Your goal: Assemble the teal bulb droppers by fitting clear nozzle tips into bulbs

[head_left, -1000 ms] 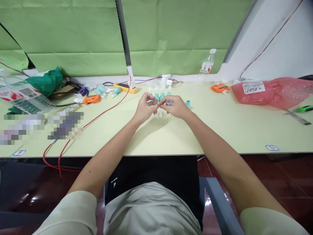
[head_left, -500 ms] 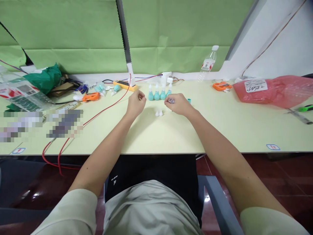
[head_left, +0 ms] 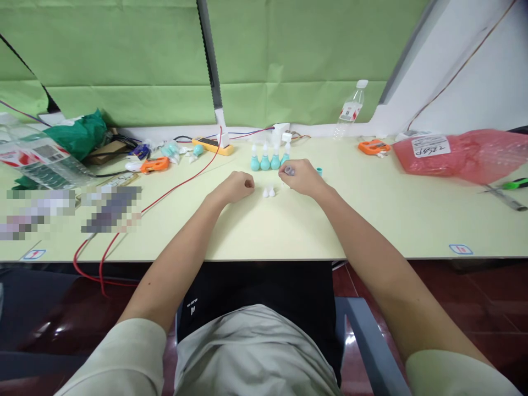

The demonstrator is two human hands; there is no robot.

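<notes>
My left hand (head_left: 237, 187) is just above the table, fingers curled in, to the left of two small white cone-shaped pieces (head_left: 269, 192). Whether anything is between those fingers is hidden. On the other side of the pieces, my right hand (head_left: 304, 176) is closed around a small translucent greyish cylindrical piece (head_left: 290, 171), one end of which shows. Behind the hands, several small teal squeeze bulbs (head_left: 264, 163) with pale pointed tops stand in a row. A short teal ring-like piece (head_left: 319, 172) sits just beyond my right hand.
An orange-handled tool (head_left: 373, 147), a red plastic bag (head_left: 462, 154) and a water bottle (head_left: 350, 111) are at the right. A yellow meter (head_left: 213, 146), another orange tool (head_left: 155, 165) and a red cable (head_left: 181, 181) lie left. The table's front edge (head_left: 268, 259) is near my lap.
My left hand has come down and nearer to me, from beside the bulbs to beside the white pieces. My right hand stays almost in place, still holding the translucent piece.
</notes>
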